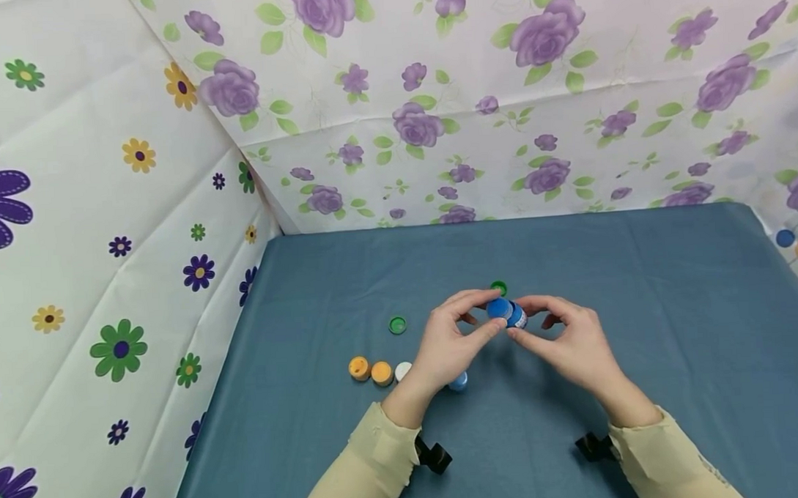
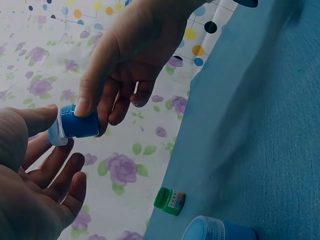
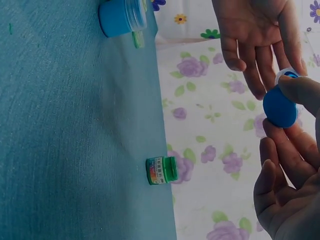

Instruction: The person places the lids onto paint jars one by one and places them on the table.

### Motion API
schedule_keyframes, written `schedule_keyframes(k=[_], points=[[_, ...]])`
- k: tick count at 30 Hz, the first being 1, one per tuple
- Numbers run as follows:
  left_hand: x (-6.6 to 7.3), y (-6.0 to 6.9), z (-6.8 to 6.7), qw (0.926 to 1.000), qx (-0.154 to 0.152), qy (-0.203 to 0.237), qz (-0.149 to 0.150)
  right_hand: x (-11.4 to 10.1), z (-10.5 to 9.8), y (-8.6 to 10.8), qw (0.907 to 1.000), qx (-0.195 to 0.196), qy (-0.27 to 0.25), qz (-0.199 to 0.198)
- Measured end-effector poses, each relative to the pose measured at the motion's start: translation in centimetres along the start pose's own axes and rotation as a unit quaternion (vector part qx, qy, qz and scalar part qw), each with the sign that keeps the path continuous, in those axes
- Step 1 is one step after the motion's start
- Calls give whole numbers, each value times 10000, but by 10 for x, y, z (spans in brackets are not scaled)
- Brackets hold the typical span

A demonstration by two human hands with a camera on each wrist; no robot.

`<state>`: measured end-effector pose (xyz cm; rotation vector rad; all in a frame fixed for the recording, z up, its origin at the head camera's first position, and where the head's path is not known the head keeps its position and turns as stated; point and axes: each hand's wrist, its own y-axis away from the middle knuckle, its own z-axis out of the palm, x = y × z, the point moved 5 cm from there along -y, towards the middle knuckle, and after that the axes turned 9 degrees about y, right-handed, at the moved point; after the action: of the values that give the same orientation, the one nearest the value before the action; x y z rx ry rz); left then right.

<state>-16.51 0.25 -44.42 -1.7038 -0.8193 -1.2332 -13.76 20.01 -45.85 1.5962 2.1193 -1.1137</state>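
A small blue paint jar (image 1: 519, 316) is held up above the table between both hands. My left hand (image 1: 450, 336) pinches its cap end (image 1: 498, 308) between thumb and fingers. From the other side, my right hand (image 1: 570, 340) pinches the jar's body between thumb and fingertips. In the left wrist view the jar body (image 2: 81, 125) lies sideways, with a whitish rim (image 2: 59, 126) at the left hand's end. The right wrist view shows the jar's flat blue base (image 3: 280, 108). Whether the cap is loose or seated I cannot tell.
Behind the hands stands a green jar (image 3: 159, 170), with another round green item (image 1: 397, 325) to its left. Orange jars (image 1: 359, 368), a white-topped one (image 1: 402, 370) and a light-blue one (image 1: 458, 381) form a row, partly behind the left forearm. Flowered sheets (image 1: 414, 124) border the blue-covered table (image 1: 671, 305).
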Motion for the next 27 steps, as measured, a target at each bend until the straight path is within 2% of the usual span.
schedule_keyframes(k=[6,12,16,21,24,27], points=[[1,-2,3,9996,-119,-257,39,-1,0,1,9995,181,152,-221],[6,-4,3,9963,-111,-849,103,-5,-4,1,9964,361,434,-635],[7,-6,2,9939,-169,-1088,82,-9,-5,1,9951,393,504,-755],[11,-5,3,9907,-573,-1198,311,-7,-4,2,9961,363,419,-686],[13,-5,4,9897,-807,-1111,412,-6,-5,3,9963,376,377,-677],[12,-6,4,9908,-810,-1015,369,-6,-5,3,9962,404,359,-688]])
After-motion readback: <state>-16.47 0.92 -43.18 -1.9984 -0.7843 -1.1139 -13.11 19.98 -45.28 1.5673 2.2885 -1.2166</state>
